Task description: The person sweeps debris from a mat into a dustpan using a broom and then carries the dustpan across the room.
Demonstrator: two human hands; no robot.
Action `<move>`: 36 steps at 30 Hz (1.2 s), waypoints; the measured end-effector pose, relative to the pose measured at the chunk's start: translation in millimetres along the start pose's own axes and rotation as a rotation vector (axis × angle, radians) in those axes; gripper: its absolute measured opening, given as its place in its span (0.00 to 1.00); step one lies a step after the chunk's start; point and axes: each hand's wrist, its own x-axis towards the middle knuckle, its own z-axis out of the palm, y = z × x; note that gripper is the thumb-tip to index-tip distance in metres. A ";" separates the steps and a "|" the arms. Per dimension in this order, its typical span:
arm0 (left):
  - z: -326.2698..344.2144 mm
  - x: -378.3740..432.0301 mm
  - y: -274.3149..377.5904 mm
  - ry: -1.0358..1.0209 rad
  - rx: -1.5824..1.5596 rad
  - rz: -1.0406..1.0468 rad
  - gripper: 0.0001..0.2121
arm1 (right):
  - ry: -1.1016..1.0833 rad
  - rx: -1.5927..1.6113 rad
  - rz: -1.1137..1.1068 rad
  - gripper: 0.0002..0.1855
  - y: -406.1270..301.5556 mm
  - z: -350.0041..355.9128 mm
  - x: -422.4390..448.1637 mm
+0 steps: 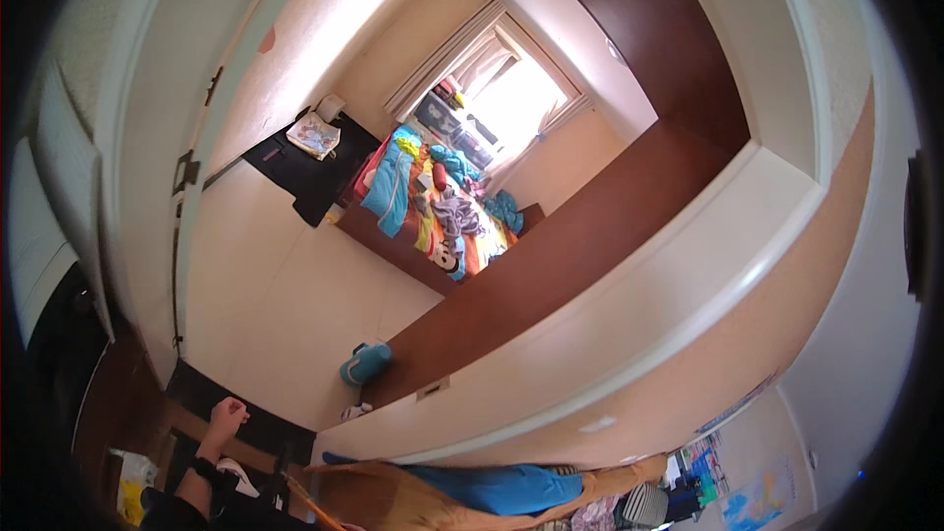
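My left hand (230, 413) is raised at the lower left, with a black band on the wrist and a dark sleeve; its fingers are curled in and nothing shows in them. It is over the dark doorway threshold (258, 417). A small skin-toned patch at the bottom edge may be part of my right hand, too cut off to tell. Beyond the doorway, a teal jug (366, 364) stands on the pale floor against a brown wooden panel (531, 258). Farther in is a bed with a colourful cartoon-print cover (446, 254), a blue blanket (391, 192) and rumpled clothes (457, 214).
The white door frame (627, 324) curves around the opening. A black mat (317, 162) bears a printed bag (315, 134) near the bed. A curtained window (516, 96) is behind it. Blue cloth (501, 488) and other fabrics hang at the bottom; a yellow-and-clear plastic bag (133, 487) lies lower left.
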 end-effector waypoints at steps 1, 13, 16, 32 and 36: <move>8.1 13.6 3.4 0.001 0.110 0.077 0.09 | 0.007 -0.007 0.005 0.13 -16.8 -2.3 3.9; 115.9 190.5 74.4 -0.318 0.080 0.072 0.07 | 0.013 0.352 -0.215 0.11 -163.7 5.9 54.0; 160.0 258.5 119.6 -0.522 0.240 0.207 0.07 | -0.052 0.607 -0.335 0.11 -148.7 -1.5 50.5; 316.3 24.5 71.1 -2.324 0.724 0.386 0.10 | 0.451 1.663 -1.076 0.15 245.6 213.5 45.2; 259.9 -165.9 70.9 -2.578 0.649 0.244 0.11 | 0.681 1.770 -1.068 0.15 346.1 238.0 74.2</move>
